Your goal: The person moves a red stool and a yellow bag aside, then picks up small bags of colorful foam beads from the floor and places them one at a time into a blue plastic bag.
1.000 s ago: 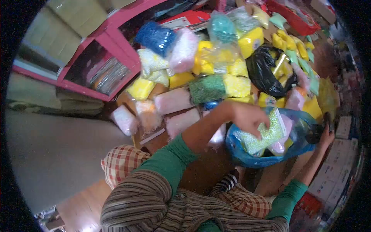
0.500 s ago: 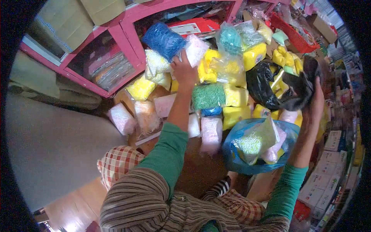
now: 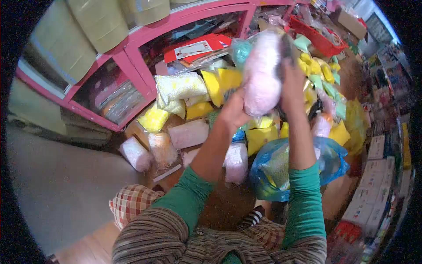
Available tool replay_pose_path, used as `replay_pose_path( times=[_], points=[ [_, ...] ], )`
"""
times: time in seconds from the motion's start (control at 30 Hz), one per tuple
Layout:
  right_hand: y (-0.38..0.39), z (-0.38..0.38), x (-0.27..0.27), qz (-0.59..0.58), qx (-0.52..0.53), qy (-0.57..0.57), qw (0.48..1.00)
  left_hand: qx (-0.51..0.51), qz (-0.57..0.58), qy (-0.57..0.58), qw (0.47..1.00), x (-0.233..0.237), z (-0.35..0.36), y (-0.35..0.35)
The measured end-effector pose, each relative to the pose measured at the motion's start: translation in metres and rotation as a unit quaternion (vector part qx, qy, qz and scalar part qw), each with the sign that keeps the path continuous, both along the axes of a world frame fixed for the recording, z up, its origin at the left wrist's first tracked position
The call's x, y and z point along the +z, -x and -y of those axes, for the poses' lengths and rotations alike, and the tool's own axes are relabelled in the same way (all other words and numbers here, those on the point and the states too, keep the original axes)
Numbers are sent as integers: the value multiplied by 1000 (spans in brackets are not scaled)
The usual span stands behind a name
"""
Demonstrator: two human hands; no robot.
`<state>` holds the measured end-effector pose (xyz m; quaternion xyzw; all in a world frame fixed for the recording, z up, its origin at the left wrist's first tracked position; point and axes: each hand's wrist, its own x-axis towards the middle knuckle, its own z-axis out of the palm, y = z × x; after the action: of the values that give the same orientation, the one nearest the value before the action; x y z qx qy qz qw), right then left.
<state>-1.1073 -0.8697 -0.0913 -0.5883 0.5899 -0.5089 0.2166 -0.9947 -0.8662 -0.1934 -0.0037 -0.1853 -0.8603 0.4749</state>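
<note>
My left hand is closed around the lower left side of a long pale pink packet, lifted above the pile. The packet is blurred. My right hand is up against its right side, smeared by motion, with a dark bundle in its grip; what the bundle is I cannot make out. Below my right forearm sits an open blue plastic bag with packets in it. Left of my hands lie a packet of white and yellow beads and yellow packets.
A pink cabinet with glass panes runs along the back left. Red cards lie by it. A red basket stands at the back right. White boxes line the right side. Pink packets lie at the front left.
Both hands have come together above the pile, my right moving left with the dark bundle. My left hand has lifted the pink packet. The blue packet no longer shows where it lay.
</note>
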Motion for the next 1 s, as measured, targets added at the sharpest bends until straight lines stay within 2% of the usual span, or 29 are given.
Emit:
replay_pose_path(
  times=[0.03, 0.07, 0.1, 0.13, 0.17, 0.2, 0.23, 0.27, 0.3, 0.33, 0.4, 0.43, 0.47, 0.5, 0.53, 0.57, 0.6, 0.63, 0.7, 0.73, 0.77, 0.83, 0.87, 0.9, 0.93, 0.97, 1.0],
  points=[
    [-5, 0, -19, -76, 37, 102, 991, -8, 4, 0, 1000, -4, -1, 3],
    [-3, -4, -30, -75, 127, 137, 980, 77, -10, 32, 996, -8, -3, 6],
    [-7, -11, -39, -143, 132, 151, 969, 166, -28, 62, 984, -9, -7, 9],
    [-11, -25, -41, -195, 145, 155, 958, 197, -29, 98, 975, -5, -12, 7],
    [-12, -39, -45, -245, 157, 161, 943, 201, -13, 31, 979, -5, -14, 6],
    [-13, -52, -49, -281, 195, 166, 925, 110, -162, -8, 981, -21, -14, 1],
    [-12, -63, -56, -315, 232, 172, 904, 14, -305, -45, 951, -49, -10, 0],
    [-9, -72, -70, -297, 311, 155, 889, 245, 103, 104, 958, -74, 27, 8],
    [-5, -78, -83, -277, 387, 138, 869, 138, 87, 36, 986, -49, 28, 1],
    [0, -80, -86, -255, 390, 135, 875, 154, 99, -9, 983, -24, 21, 0],
    [20, -81, -68, -168, 282, 132, 935, 168, 109, -58, 978, -3, 15, 3],
    [33, -72, -56, -115, 215, 170, 955, 266, 181, 12, 947, -1, 14, 7],
    [44, -70, -37, -87, 117, 158, 977, 357, 250, 81, 896, -1, 12, 11],
    [55, -68, -17, -112, 59, 198, 972, 354, 249, 82, 898, -2, 10, 14],
    [59, -63, -1, -36, 52, 252, 966, 381, 330, 135, 853, -3, 9, 17],
    [69, -57, 7, -43, 63, 307, 949, 403, 407, 187, 798, -3, 6, 20],
    [71, -55, 14, -86, 45, 310, 946, 456, 426, 207, 754, 6, -2, 27],
    [72, -55, 18, -130, 27, 312, 941, 451, 423, 213, 756, 7, -7, 34],
    [61, -49, 13, -300, 2, 292, 908, 463, 503, 252, 685, 8, -17, 48],
    [54, -45, 0, -296, -14, 248, 922, 492, 548, 312, 600, 19, -26, 52],
    [47, -42, -8, -330, -66, 236, 912, 488, 545, 316, 604, 22, -30, 53],
    [82, -20, -39, -88, -27, 138, 986, 389, 472, 392, 687, 23, -36, 49],
    [85, -20, -38, 49, -7, 88, 995, 344, 467, 396, 712, 26, -34, 44],
    [87, -20, -38, 186, 12, 36, 982, 345, 467, 395, 712, 28, -33, 44],
    [88, -22, -37, 247, 33, 45, 968, 298, 392, 289, 821, 30, -31, 44],
    [86, -23, -38, 249, 32, 42, 967, 241, 307, 173, 904, 31, -30, 43],
    [83, -26, -40, 276, 28, 17, 961, 257, 280, 98, 920, 31, -29, 44]
  ],
)
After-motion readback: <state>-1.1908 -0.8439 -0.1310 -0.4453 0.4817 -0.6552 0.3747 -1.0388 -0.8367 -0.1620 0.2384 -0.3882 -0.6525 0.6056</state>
